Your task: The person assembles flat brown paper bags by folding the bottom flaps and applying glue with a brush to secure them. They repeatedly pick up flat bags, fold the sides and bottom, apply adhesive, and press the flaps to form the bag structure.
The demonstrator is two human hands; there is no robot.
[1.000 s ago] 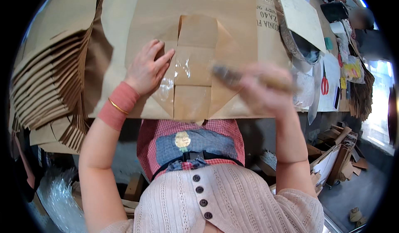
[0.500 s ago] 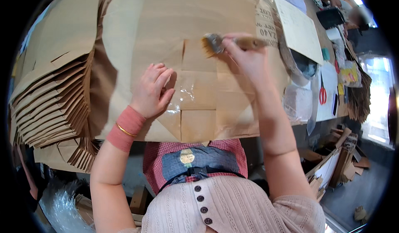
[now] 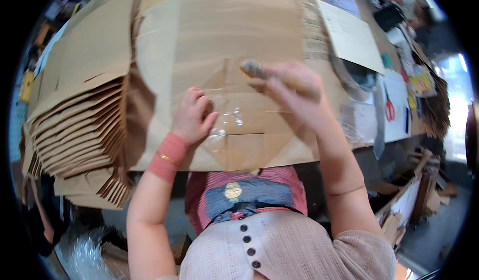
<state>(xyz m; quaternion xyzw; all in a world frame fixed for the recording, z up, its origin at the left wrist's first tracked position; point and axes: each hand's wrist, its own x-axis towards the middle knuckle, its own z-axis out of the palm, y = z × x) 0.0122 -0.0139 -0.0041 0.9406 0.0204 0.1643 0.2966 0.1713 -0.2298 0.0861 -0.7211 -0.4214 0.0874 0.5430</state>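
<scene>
My right hand [image 3: 294,85] is wrapped round the wooden handle of a flat paintbrush [image 3: 253,69], with its metal band and bristles pointing left. The brush is over the brown kraft paper [image 3: 224,25]; motion blurs the hand, and I cannot tell whether the bristles touch the sheet. My left hand [image 3: 192,114] rests on the paper left of the folded area, thumb apart from loosely bent fingers, nothing seen in it. Between the hands lie folded paper flaps [image 3: 244,147] with a shiny, wet-looking or clear-film patch [image 3: 232,118].
A fanned stack of folded kraft paper [image 3: 80,130] stands at the left. On the right lie a white board [image 3: 349,35], red-handled scissors [image 3: 389,110] and a wad of clear plastic [image 3: 357,123]. Loose clear strips [image 3: 87,252] hang low at the left, near another person's arm [image 3: 42,215].
The whole view has shifted slightly, so the table appears farther right. My right hand has drawn the brush a little nearer and its tilt has changed. My left hand stays on the paper.
</scene>
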